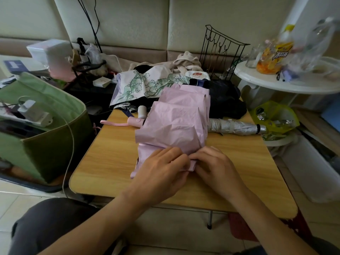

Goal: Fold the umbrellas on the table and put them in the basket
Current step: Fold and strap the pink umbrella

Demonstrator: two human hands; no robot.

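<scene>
A: What's nearest?

B: Both hands, side by side at the near end of the pink umbrella (pixel 173 124) on the desk (pixel 110 162). The left hand (pixel 161 173) lies over the canopy's near edge, its fingers bent down onto the fabric. The right hand (pixel 213 166) has its fingers curled in, pinching the bunched fabric at the tip.

A: And the umbrella itself?

B: Collapsed but loose, canopy crumpled, lying from the near middle of the desk away toward the far side. Its pink handle (pixel 136 122) and strap (pixel 114 123) stick out to the left.

A: Behind that?

B: A silver umbrella (pixel 235 127), rolled tight, lies to the right, touching the pink one. Further back, a floral umbrella (pixel 139 87) is half open, and a dark umbrella (pixel 226 96) is heaped at the far right.

A: The basket?

B: The green basket (pixel 46 144) stands off the desk's left side. A white charger (pixel 35 115) with a cable rests across its opening.
</scene>
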